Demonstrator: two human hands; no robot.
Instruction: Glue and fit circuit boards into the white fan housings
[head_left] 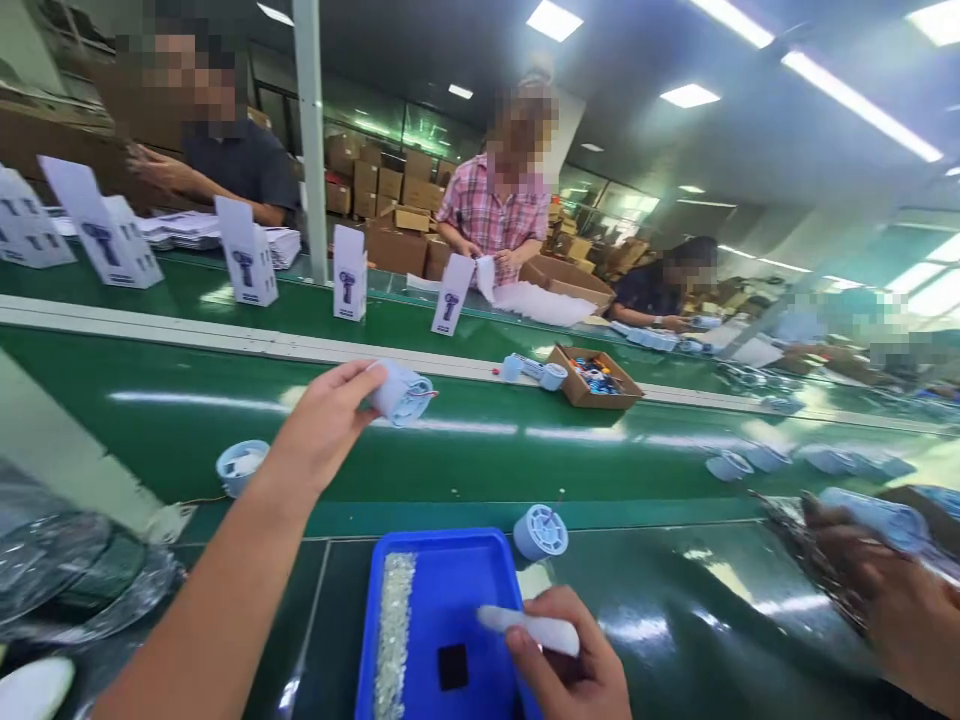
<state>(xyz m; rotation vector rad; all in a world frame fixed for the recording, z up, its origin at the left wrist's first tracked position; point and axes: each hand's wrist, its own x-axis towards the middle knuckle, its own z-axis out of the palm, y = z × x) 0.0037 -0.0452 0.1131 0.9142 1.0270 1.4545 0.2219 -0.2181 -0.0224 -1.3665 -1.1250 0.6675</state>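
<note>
My left hand (324, 425) is raised over the green conveyor belt, its fingers closed on a light blue cylindrical plastic housing (403, 392) with a thin red wire at its end. In my right hand (577, 665) is a white pen-shaped tool (541, 630), its tip pointing left over a blue tray (441, 537). Small clear pieces (394, 630) lie in a strip along the tray's left side, and a black square (452, 667) lies near its middle. Just beyond the tray's right corner stands another light blue round housing (541, 532).
Another blue housing (242, 466) sits left on the belt (465, 465). A cardboard box (598, 380) of small parts and several white printed boxes (349, 275) stand farther back. A co-worker's hand (877, 580) holds a blue part at right. Other people work across the line.
</note>
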